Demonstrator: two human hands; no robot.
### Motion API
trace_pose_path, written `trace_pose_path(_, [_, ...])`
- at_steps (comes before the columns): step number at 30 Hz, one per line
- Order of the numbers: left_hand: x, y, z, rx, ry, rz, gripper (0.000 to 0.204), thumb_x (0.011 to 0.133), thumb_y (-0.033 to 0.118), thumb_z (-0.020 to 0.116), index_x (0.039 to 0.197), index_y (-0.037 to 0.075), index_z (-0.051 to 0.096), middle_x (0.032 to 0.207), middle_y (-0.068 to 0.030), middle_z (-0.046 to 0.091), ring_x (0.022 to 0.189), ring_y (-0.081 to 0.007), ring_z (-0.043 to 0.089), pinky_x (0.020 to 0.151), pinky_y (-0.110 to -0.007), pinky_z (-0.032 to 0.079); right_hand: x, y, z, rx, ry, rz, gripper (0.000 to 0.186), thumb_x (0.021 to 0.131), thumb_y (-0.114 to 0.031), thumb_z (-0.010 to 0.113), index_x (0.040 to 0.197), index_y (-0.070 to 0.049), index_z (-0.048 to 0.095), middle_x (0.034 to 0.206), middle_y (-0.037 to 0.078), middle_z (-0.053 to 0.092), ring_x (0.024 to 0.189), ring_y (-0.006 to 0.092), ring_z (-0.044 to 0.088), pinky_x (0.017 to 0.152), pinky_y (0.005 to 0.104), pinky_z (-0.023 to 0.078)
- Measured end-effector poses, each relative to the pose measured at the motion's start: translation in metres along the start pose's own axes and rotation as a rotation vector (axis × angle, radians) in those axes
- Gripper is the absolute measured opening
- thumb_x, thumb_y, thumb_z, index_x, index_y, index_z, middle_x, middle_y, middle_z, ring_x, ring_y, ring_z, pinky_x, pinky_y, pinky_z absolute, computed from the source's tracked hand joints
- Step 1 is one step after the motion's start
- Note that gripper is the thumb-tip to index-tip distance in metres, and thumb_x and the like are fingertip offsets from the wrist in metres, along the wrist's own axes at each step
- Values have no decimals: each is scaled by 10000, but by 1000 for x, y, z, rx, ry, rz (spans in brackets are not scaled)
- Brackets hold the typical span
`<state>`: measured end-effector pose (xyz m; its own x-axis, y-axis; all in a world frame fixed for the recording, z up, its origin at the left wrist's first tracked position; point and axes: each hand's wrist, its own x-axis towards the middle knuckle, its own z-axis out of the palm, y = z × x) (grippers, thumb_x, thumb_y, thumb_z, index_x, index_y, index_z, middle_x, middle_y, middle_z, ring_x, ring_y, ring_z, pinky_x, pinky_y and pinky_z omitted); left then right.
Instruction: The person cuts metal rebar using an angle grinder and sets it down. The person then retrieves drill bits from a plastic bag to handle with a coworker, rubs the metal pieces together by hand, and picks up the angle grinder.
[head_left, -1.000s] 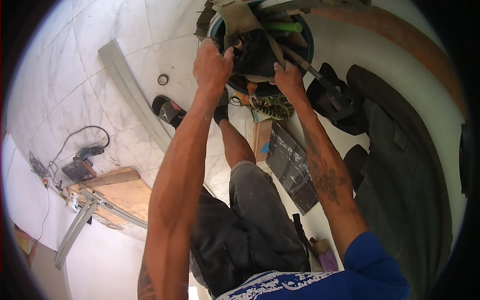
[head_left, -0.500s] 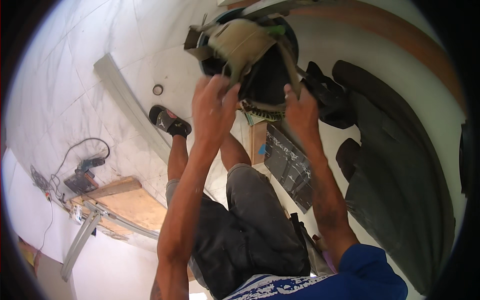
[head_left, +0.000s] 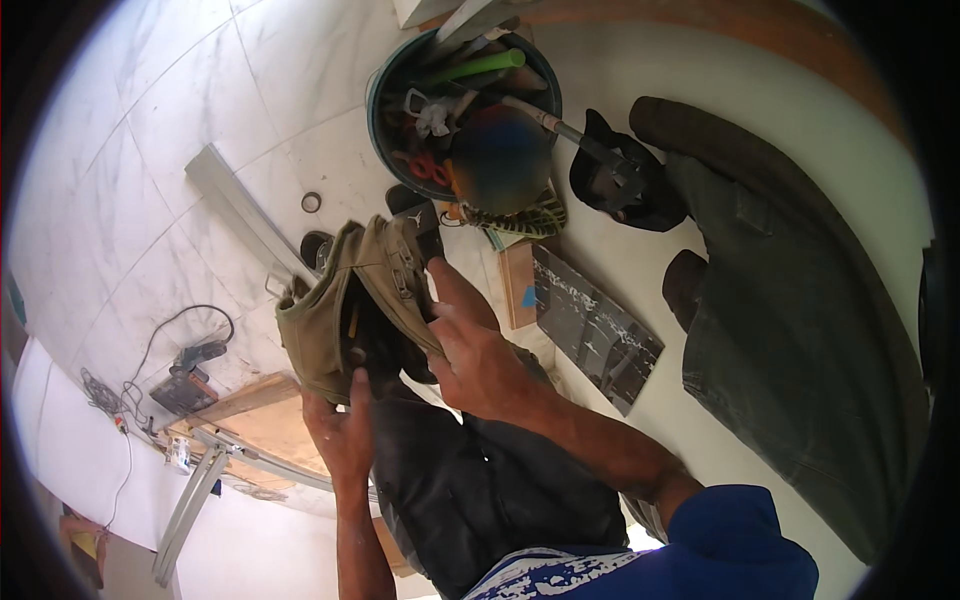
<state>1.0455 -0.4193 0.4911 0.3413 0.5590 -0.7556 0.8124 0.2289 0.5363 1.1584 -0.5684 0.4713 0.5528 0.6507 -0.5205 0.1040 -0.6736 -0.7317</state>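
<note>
An olive-tan canvas bag [head_left: 322, 338] hangs above my lap, its mouth gaping toward me and its inside dark. My left hand [head_left: 342, 428] grips the near lower edge, with the thumb at the opening. On the other side, my right hand [head_left: 482, 362] has its fingers closed on the zippered flap. A small yellowish stick-like thing [head_left: 353, 320] shows inside the bag; the rest of the contents is too dark to make out.
Beyond the bag stands a dark bucket [head_left: 376, 135] full of tools, including a green handle [head_left: 485, 66]. A metal channel [head_left: 240, 205], tape roll [head_left: 311, 202] and corded power tool [head_left: 185, 375] lie left. Dark trousers [head_left: 790, 320] and a marbled tile [head_left: 595, 325] are right.
Both hands have brought the bag from over the bucket down and left toward my lap. The bucket's tools now show. My right hand has moved left across my body.
</note>
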Motion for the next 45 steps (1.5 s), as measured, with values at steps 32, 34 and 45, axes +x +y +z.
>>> trace_pose_path(32, [-60,-57,2,15,108,-176,265,862,92,667,1082,-53,638,1058,-189,630,979,-332,603,857,-422,454,268,245,-29,-386,158,221,337,867,-201,608,1162,-41,630,1042,184,684,1022,332,656,844,456,549])
trace_pose_path(34, [-62,-51,-2,8,84,-150,271,866,91,662,1091,-57,634,1066,-191,625,979,-331,604,857,-417,456,240,218,-42,610,246,410,402,869,-209,632,1209,-1,583,1111,149,654,1022,332,643,884,489,549])
trace_pose_path(45, [-67,-28,-11,9,-25,-38,264,908,128,645,1107,-45,636,1084,-142,634,1006,-237,589,895,-353,444,85,111,-93,1656,127,327,471,789,-210,576,1203,13,549,1296,209,544,1247,421,494,1068,720,311])
